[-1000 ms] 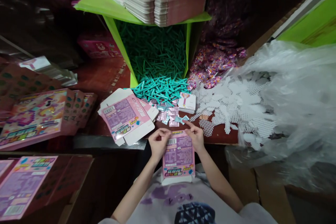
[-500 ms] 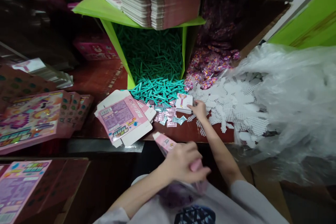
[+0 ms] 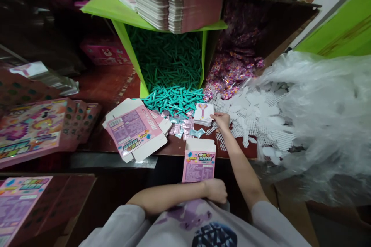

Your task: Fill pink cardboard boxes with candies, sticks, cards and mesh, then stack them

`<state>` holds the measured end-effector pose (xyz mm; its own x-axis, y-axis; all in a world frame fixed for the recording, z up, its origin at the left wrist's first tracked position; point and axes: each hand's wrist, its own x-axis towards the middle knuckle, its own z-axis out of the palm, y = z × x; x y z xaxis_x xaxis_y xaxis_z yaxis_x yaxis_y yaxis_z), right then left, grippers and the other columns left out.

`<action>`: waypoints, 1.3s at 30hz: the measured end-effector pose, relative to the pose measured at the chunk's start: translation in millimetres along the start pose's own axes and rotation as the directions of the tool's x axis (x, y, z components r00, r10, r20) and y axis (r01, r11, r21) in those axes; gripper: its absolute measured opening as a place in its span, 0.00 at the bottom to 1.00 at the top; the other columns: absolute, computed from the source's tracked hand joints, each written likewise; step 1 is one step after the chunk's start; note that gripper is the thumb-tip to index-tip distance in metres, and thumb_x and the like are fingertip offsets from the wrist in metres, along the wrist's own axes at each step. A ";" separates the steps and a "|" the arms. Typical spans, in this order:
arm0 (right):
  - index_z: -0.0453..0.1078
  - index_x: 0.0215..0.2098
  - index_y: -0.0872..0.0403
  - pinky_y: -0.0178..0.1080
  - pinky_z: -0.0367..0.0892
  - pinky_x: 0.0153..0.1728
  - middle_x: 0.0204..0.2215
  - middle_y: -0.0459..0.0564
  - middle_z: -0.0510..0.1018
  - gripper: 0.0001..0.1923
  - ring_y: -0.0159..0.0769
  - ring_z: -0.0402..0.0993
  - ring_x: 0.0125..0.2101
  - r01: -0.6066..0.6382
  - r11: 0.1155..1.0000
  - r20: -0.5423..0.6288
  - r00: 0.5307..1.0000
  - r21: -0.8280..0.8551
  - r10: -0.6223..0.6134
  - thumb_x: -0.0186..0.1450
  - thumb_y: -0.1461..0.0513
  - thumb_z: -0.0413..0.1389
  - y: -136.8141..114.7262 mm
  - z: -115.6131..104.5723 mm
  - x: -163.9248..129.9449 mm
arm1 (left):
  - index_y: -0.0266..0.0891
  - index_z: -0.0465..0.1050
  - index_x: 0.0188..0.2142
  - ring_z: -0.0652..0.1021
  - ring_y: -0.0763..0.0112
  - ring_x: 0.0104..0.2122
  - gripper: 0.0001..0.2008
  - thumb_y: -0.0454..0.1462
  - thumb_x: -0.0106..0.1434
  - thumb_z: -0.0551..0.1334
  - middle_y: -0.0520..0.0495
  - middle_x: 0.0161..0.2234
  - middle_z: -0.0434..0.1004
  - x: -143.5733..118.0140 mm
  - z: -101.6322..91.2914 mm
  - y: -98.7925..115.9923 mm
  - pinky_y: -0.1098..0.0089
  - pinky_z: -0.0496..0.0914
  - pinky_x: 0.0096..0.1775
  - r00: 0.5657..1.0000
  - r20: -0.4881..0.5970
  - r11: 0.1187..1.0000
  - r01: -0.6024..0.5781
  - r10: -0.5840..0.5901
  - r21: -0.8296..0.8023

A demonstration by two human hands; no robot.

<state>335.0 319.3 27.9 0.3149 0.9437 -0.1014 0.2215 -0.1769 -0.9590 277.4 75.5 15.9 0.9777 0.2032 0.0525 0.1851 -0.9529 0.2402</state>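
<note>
Currently the left hand (image 3: 216, 190) grips the bottom of a small pink box (image 3: 198, 162), held upright with its top flap open, just below the table's front edge (image 3: 174, 150). Above the box, the right hand (image 3: 222, 120) has fingertips pinched narrowly on the card stack (image 3: 203, 114). Sachets (image 3: 185, 126) lie left of the stack, white mesh pieces (image 3: 255, 119) right; bare tabletop sits between box and stack.
</note>
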 end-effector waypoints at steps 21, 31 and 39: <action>0.74 0.25 0.58 0.37 0.69 0.30 0.24 0.52 0.79 0.09 0.40 0.76 0.27 0.177 0.980 0.037 0.984 -0.096 -0.174 0.49 0.59 0.61 -19.1 -10.3 -10.3 | 0.41 0.68 0.52 0.69 0.55 0.52 0.18 0.41 0.65 0.55 0.40 0.50 0.72 -139.6 -38.5 -149.4 0.54 0.61 0.51 0.351 -0.542 0.530 0.820 -0.764 -0.215; 0.72 0.26 0.56 0.37 0.69 0.34 0.25 0.51 0.78 0.09 0.39 0.75 0.29 0.213 0.975 -0.031 0.976 -0.056 -0.215 0.51 0.58 0.59 -18.1 -17.7 -9.8 | 0.38 0.73 0.41 0.75 0.64 0.42 0.13 0.41 0.66 0.53 0.42 0.39 0.76 -151.2 -36.7 -158.5 0.62 0.67 0.47 0.190 -0.592 0.551 0.653 -0.783 -0.519; 0.71 0.26 0.53 0.37 0.67 0.33 0.26 0.47 0.77 0.07 0.37 0.73 0.29 0.415 0.910 0.213 0.889 0.000 -0.406 0.55 0.57 0.59 -41.0 -68.0 -59.4 | 0.36 0.68 0.43 0.76 0.66 0.37 0.13 0.40 0.67 0.50 0.42 0.37 0.76 -151.3 -48.2 -149.2 0.66 0.70 0.41 -0.073 -0.544 0.390 0.618 -0.836 -0.682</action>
<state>370.0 251.5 91.3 -0.0069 0.9701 0.2426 0.3319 0.2310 -0.9146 97.1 197.8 18.9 -0.2796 0.9042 0.3227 0.6094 -0.0926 0.7875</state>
